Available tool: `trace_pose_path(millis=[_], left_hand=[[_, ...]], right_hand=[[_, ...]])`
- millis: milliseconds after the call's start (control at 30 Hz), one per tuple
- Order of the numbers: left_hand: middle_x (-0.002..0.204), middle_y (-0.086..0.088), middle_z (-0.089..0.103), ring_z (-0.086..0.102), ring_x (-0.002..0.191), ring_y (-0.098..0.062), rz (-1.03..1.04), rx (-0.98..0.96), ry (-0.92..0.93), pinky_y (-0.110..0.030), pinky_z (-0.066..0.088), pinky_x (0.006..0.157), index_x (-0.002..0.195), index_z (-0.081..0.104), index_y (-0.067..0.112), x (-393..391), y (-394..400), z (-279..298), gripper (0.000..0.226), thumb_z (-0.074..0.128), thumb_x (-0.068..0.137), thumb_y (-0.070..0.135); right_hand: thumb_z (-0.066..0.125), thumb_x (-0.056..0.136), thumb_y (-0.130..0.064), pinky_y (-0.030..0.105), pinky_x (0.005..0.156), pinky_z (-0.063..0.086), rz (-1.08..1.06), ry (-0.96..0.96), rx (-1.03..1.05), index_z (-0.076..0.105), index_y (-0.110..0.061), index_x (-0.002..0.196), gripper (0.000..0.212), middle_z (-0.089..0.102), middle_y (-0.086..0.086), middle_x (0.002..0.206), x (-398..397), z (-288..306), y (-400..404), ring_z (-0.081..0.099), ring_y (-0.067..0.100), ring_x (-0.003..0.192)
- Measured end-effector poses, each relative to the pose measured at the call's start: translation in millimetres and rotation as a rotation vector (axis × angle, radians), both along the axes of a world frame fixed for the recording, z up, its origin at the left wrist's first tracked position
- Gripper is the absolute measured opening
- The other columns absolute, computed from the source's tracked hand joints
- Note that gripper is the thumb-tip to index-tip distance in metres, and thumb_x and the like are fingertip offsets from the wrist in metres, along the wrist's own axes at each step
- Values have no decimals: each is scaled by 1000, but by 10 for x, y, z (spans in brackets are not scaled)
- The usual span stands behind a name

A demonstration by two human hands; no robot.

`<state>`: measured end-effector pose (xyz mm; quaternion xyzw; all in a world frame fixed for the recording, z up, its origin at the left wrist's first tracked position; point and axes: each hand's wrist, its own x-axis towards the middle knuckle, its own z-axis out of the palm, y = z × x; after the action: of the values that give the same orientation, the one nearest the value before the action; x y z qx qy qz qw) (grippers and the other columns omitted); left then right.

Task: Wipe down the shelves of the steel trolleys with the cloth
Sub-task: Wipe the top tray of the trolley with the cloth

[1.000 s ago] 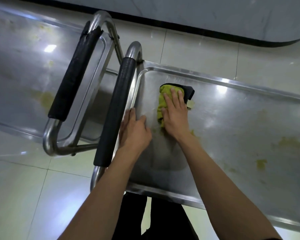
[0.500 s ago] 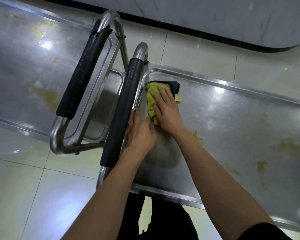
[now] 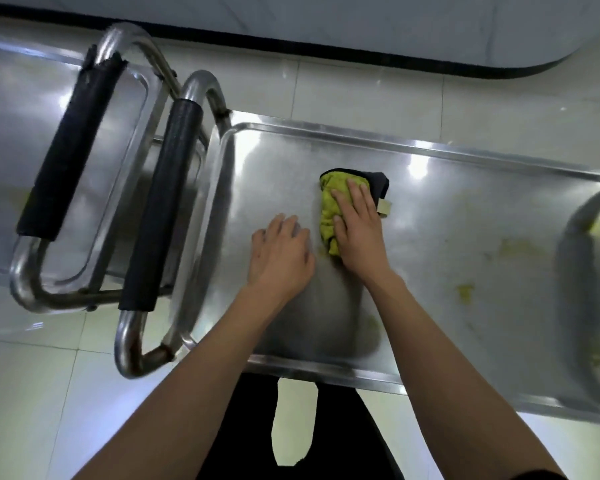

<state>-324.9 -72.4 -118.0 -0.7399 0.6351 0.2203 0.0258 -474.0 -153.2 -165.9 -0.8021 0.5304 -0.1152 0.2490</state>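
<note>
Two trolleys stand side by side. At 9 o'clock the left trolley [image 3: 21,143] shows a shelf and a black-padded handle [image 3: 71,147]. Just beside it runs the right trolley's handle [image 3: 160,209]. On the right trolley's top shelf [image 3: 430,161], near centre, the left hand [image 3: 279,256] lies flat, fingers loosely spread, holding nothing. Touching its 3 o'clock side, the right hand [image 3: 357,233] presses straight fingers on the cloth [image 3: 329,209], yellow-green with a dark part. Yellowish stains [image 3: 465,292] mark the shelf toward 4 o'clock.
</note>
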Motion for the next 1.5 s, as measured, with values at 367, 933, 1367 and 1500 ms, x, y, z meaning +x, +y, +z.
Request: trace_pose_path(millis=[367, 933, 1367, 1500], left_hand=[[134, -6, 50, 48, 125, -28, 45, 58, -117, -50, 33, 100, 119, 61, 18, -798, -358, -62, 36, 47, 93, 38], [130, -4, 53, 51, 120, -26, 8, 35, -129, -55, 32, 106, 122, 64, 20, -641, -304, -116, 38, 46, 90, 29], [133, -7, 53, 47, 126, -30, 222, -206, -25, -51, 44, 95, 115, 63, 23, 257, 701, -233, 32, 55, 84, 25], [136, -8, 49, 40, 132, -28, 309, -129, -38, -55, 38, 104, 119, 62, 20, 495, 954, -178, 34, 54, 87, 28]], right_hand=[[43, 103, -22, 42, 123, 15, -86, 14, -4, 39, -19, 150, 48, 19, 4, 164, -1468, 11, -145, 10, 25, 152], [35, 101, -20, 47, 123, 6, -125, 64, 64, 21, -22, 157, 57, -1, 0, 166, -1302, 36, 219, -12, 21, 152], [38, 105, -23, 48, 123, 6, 0, 8, 100, 12, -19, 158, 60, -2, -1, 166, -178, -54, 642, -11, 17, 152], [38, 104, -23, 52, 122, 10, 86, 29, 78, 14, -19, 158, 59, -2, 0, 166, 302, -100, 790, -11, 20, 152]])
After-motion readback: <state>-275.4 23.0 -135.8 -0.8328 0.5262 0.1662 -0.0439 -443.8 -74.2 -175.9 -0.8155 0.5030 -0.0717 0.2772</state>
